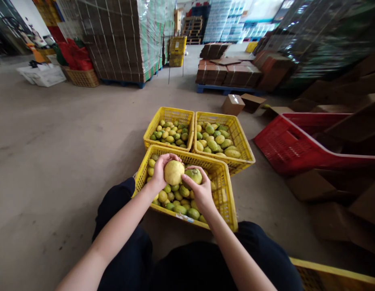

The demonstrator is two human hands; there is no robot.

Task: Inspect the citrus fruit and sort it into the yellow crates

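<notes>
My left hand (162, 170) is wrapped around a smooth yellow papaya-like fruit (174, 172). Close beside it, my right hand (200, 186) grips a green papaya-like fruit (193, 175), with the thumb reaching to the edge of the yellow one. Both fruits are held above a yellow plastic crate (225, 194), which stands between my knees and holds many green and yellow fruits. Behind it are two more yellow crates of similar fruit, the left one (147, 136) and the right one (244, 147). My fingertips are partly hidden behind the fruits.
To the right are a red crate (275, 141) and cardboard boxes (314, 184). Another yellow crate (335, 275) shows at the lower right. Farther back stand a wrapped pallet stack (114, 40) and flattened cartons on a blue pallet (216, 88). Concrete floor (54, 161) extends left.
</notes>
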